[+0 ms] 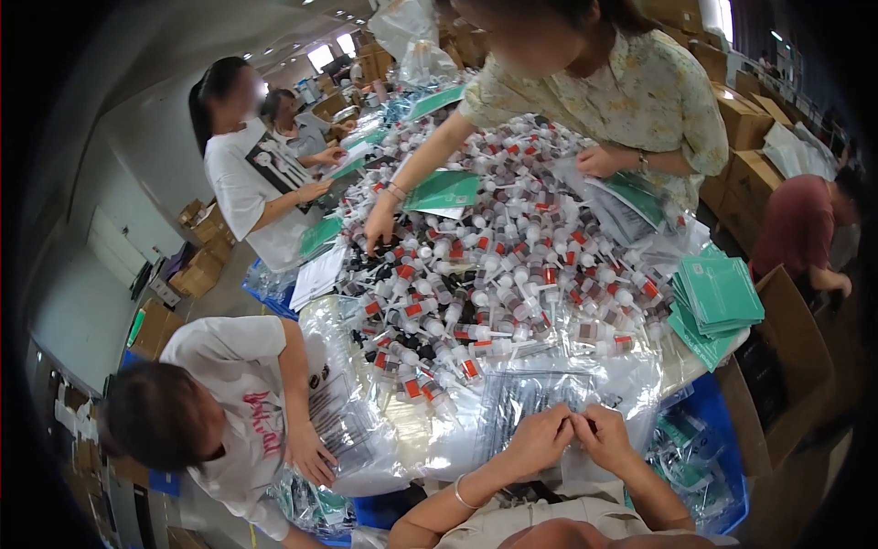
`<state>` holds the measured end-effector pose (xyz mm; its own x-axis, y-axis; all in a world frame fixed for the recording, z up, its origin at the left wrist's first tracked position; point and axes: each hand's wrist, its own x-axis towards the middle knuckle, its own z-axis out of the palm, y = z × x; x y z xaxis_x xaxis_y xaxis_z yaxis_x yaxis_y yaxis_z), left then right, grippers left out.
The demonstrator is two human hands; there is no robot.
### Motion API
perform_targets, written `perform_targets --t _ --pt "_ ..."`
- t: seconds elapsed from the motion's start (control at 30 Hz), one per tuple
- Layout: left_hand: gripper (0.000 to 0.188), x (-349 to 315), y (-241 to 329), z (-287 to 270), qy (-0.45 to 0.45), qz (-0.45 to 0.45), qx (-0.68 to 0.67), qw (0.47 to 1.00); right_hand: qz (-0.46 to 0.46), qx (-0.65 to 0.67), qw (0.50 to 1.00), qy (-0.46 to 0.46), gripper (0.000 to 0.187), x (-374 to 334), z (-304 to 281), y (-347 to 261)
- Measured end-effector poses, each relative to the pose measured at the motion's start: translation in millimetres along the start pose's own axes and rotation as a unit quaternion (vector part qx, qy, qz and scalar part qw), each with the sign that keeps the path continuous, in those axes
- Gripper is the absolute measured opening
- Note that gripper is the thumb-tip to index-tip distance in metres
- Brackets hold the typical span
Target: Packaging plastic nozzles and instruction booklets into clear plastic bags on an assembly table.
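At the near edge of the table, my left hand (pixel 540 438) and my right hand (pixel 604 440) meet, fingers pinched together. Between them they grip the edge of a clear plastic bag (pixel 512 395), which lies flat with dark printing showing on it. Past the bag spreads a large heap of small clear bottles (pixel 512 274) with white nozzle tips, many with red bands and some dark inside. Glare on the plastic hides exactly how the bag's edge sits in my fingertips.
Stacked green cards (pixel 718 293) lie at the right edge, beside an open cardboard box (pixel 777 366). A blue bin (pixel 722 421) holds filled bags. At left, a co-worker's hand (pixel 311 453) rests on other bags. Across the heap, another person's hand (pixel 380 224) reaches in, near green cards (pixel 444 190).
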<state>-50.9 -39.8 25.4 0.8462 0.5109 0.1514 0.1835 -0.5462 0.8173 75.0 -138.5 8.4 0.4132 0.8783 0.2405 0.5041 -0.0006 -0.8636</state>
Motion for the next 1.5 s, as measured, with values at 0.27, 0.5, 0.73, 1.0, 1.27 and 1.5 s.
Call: perform_targets --t 0.27,0.5,0.73,1.0,1.27,1.5 --pt "0.007 9 -9 -22 0.070 -0.060 0.001 0.996 -0.009 0.069 0.994 -0.080 0.022 -3 -13 -28" --pt "0.027 3 4 -22 0.013 0.116 0.016 0.993 0.070 0.177 0.979 -0.076 0.024 0 -14 -34" --pt "0.044 -2 10 -69 0.040 -0.019 0.118 0.992 0.061 0.119 0.983 -0.124 0.023 -17 -42 -11" --pt "0.063 -1 37 -53 -0.029 0.113 0.198 0.973 -0.221 -0.075 0.966 0.109 0.014 -14 -69 -52" --pt "0.064 -13 46 -76 -0.041 0.067 0.227 0.971 -0.118 -0.323 0.914 -0.217 0.042 -8 -48 -37" --pt "0.065 -12 31 -53 -0.050 0.072 0.150 0.985 -0.222 -0.202 0.935 -0.187 0.044 -13 -53 -24"
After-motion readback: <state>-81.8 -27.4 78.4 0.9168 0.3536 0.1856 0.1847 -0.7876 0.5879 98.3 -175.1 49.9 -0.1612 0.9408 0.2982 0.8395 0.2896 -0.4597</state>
